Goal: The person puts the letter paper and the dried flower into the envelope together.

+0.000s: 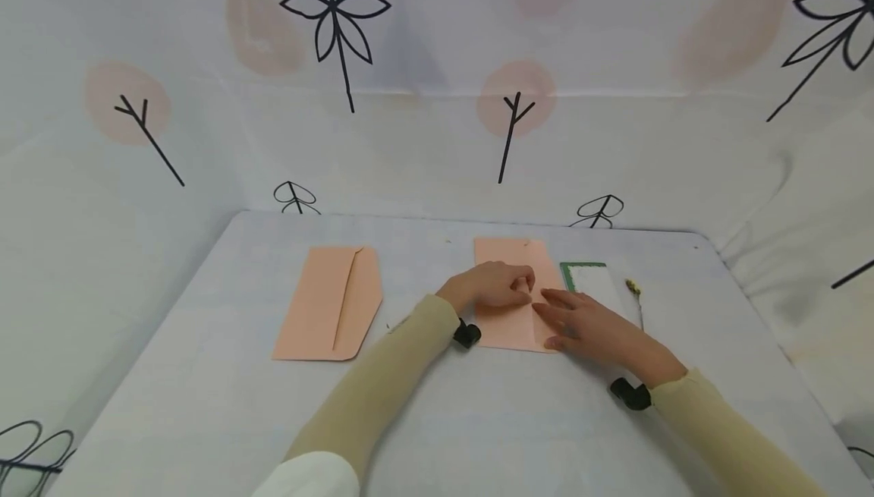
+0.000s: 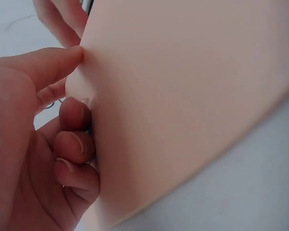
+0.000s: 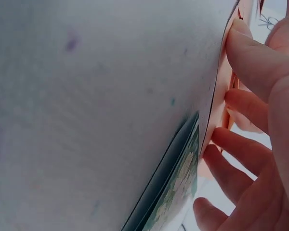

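A pink envelope point(image 1: 505, 250) lies on the table under both hands, a crease running down its right part. My left hand point(image 1: 493, 284) has its fingers curled at the middle of this envelope. In the left wrist view, the thumb point(image 2: 70, 57) pinches at the paper's edge and the other fingertips bear against its face. My right hand point(image 1: 594, 330) rests with fairly straight, spread fingers on the right side of the envelope. The right wrist view shows these fingers point(image 3: 245, 149) touching its layered edge. What lies beneath the left palm is hidden.
Another pink envelope point(image 1: 314, 303) lies to the left, its flap on the right side. Beyond the right hand are a white card with a green border point(image 1: 594, 277) and a small dried flower stem point(image 1: 635, 290). Patterned cloth point(image 1: 423, 148) hangs behind the table.
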`<state>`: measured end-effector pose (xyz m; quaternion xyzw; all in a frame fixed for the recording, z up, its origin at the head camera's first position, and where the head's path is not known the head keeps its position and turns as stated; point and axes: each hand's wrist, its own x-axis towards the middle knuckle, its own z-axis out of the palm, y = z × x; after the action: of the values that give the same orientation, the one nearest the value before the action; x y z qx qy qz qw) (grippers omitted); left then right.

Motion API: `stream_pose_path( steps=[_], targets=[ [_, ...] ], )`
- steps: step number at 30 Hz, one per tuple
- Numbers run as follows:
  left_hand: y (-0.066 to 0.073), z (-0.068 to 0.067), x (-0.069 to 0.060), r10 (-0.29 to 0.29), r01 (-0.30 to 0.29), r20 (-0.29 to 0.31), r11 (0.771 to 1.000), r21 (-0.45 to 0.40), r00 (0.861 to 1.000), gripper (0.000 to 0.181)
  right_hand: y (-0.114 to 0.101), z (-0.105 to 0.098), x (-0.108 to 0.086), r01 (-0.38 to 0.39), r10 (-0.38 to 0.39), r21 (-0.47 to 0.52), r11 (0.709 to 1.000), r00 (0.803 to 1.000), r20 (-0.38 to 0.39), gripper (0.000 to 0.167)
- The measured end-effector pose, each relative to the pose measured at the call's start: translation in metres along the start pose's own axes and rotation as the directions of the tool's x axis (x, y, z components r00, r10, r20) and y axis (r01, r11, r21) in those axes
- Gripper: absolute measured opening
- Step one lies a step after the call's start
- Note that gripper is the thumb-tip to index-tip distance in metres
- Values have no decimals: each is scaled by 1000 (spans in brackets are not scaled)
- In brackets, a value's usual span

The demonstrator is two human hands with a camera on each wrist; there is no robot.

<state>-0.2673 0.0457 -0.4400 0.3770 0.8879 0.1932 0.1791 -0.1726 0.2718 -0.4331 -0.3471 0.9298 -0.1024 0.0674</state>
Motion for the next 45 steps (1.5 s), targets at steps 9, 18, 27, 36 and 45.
stream_pose_path(
  steps=[9,18,27,36,45],
  targets=[
    [-3,10,0,-29,29,-18,999,-15,999,21,1,3,-4,-34,35,82,996,999,-21,61],
    [-3,11,0,-21,20,-31,999,-36,999,22,5,5,-14,-74,85,127,989,993,-77,51],
    [-3,10,2,-25,24,-30,999,-43,999,20,15,-5,-26,-115,178,339,934,971,-162,52],
    [-3,7,3,-28,26,-31,998,-55,999,20,27,-23,-39,-292,393,463,837,909,-136,49],
    [-3,5,0,-22,20,-29,998,-53,999,20,43,-27,-55,-408,527,521,750,844,-97,58]
  ],
)
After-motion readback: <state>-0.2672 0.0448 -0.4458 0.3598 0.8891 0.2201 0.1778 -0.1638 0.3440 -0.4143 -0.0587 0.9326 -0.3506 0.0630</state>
